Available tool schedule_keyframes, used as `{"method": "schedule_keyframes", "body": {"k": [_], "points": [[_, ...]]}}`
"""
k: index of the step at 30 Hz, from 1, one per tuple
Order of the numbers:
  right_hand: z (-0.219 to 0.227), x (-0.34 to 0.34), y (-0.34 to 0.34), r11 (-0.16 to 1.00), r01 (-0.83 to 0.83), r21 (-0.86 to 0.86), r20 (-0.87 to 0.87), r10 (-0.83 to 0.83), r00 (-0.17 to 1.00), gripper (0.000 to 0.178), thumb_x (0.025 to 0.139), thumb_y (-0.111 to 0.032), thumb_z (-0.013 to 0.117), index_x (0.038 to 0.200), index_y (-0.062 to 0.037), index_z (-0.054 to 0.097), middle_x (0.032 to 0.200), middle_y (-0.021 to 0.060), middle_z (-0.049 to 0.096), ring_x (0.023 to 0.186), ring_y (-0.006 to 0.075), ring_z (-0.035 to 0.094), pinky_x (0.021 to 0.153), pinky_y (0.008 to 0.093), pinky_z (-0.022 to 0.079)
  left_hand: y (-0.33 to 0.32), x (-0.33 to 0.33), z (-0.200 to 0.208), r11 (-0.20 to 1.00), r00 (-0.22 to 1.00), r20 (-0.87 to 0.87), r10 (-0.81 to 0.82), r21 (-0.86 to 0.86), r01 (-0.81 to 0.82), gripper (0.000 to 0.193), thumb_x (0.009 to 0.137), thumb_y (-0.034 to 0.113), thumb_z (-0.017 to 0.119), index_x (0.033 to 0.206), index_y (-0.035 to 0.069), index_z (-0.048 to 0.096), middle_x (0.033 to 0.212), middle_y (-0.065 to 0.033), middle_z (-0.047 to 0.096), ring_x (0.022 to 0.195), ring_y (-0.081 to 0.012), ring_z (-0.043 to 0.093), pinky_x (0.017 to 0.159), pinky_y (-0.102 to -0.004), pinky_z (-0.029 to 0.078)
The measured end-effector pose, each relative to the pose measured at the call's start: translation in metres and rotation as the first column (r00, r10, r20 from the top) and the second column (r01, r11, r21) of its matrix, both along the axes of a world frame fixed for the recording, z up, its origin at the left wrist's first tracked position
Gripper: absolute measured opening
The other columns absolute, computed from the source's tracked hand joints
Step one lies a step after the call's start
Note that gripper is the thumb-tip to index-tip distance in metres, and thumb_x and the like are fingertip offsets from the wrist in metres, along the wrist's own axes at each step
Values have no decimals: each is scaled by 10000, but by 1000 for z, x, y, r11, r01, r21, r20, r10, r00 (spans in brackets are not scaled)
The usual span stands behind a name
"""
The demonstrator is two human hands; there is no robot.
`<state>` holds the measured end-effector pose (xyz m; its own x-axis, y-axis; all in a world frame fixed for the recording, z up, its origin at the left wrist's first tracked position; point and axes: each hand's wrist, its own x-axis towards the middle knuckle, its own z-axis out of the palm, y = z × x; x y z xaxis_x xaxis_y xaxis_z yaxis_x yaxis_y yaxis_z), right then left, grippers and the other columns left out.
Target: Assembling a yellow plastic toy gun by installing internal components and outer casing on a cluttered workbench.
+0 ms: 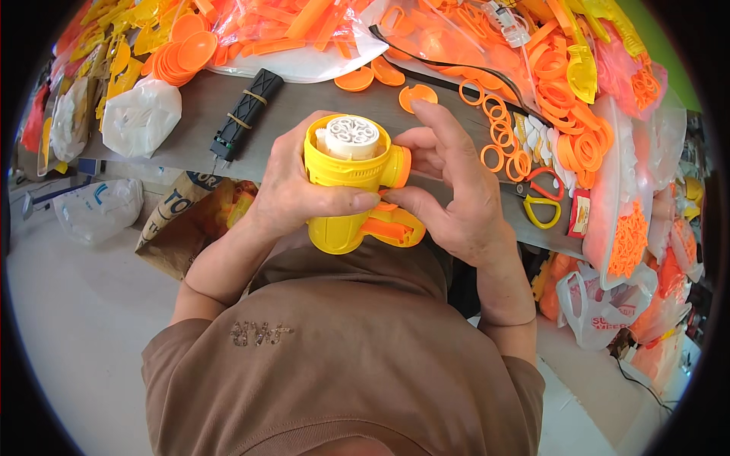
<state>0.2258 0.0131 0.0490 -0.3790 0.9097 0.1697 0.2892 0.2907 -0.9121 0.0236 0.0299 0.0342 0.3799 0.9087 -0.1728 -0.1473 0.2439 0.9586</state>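
Observation:
A yellow plastic toy (342, 175), which looks like a bubble gun body, is held upright in front of my chest. My left hand (287, 186) is closed round its left side, thumb across the front. Inside the open top sits a white round insert (351, 133) with several ring-shaped holes. An orange cap (401, 166) covers a short side spout on the right. My right hand (460, 186) curls about that cap, its thumb below and fingers behind, index finger raised; the fingertips behind are partly hidden. Under the spout, an orange strip (386, 230) lies in the yellow handle.
On the grey bench (315, 95) lie a black bar with rubber bands (247, 112), orange rings (498, 125), orange discs (418, 97) and scissors (542, 205). Heaped orange and yellow parts (285, 26) line the back. A plastic bag (606, 304) hangs at the right.

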Motion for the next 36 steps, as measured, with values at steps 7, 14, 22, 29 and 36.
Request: {"method": "schedule_keyframes", "body": {"k": [7, 14, 22, 29, 36], "points": [[-9, 2, -11, 993, 18, 115, 29, -21, 999, 709, 751, 101, 685, 1353, -9, 326, 1121, 173, 579, 1039, 248, 613, 900, 366, 524, -12, -2, -11, 987, 997, -81, 11, 160, 2, 693, 571, 215, 832, 1121, -32, 489, 1028, -91, 607, 930, -142, 586, 848, -303, 467], [-16, 8, -22, 910, -85, 406, 146, 27, 989, 377, 661, -77, 777, 924, 36, 532, 985, 209, 582, 793, 316, 617, 645, 359, 514, -24, -7, -14, 860, 982, -191, -8, 500, 104, 796, 536, 222, 868, 1148, -47, 436, 995, -104, 594, 876, -160, 590, 800, -304, 475], [0, 12, -37, 807, -252, 534, 280, 113, 953, 371, 696, -140, 764, 765, -7, 425, 859, 189, 515, 662, 282, 524, 564, 353, 453, -22, -6, 4, 827, 957, -171, -236, 481, 290, 783, 487, 212, 865, 1114, -40, 468, 982, -99, 591, 831, -152, 595, 748, -287, 488], [-1, 23, -43, 849, -216, 482, 225, 118, 967, 356, 702, -138, 760, 807, 7, 452, 857, 183, 533, 698, 294, 545, 592, 378, 459, -14, 6, 0, 814, 931, -125, -344, 454, 362, 793, 477, 214, 867, 1125, -33, 482, 984, -90, 602, 860, -153, 608, 764, -282, 491], [-3, 118, -12, 793, 599, 113, 91, -609, 788, 202, 915, -146, 543, 1066, -12, 554, 1050, 105, 599, 906, 153, 569, 796, 257, 456, 4, 20, 4, 950, 984, -68, -166, 255, 178, 841, 484, 243, 866, 1167, -51, 473, 1031, -94, 592, 944, -149, 583, 864, -298, 459]]}}
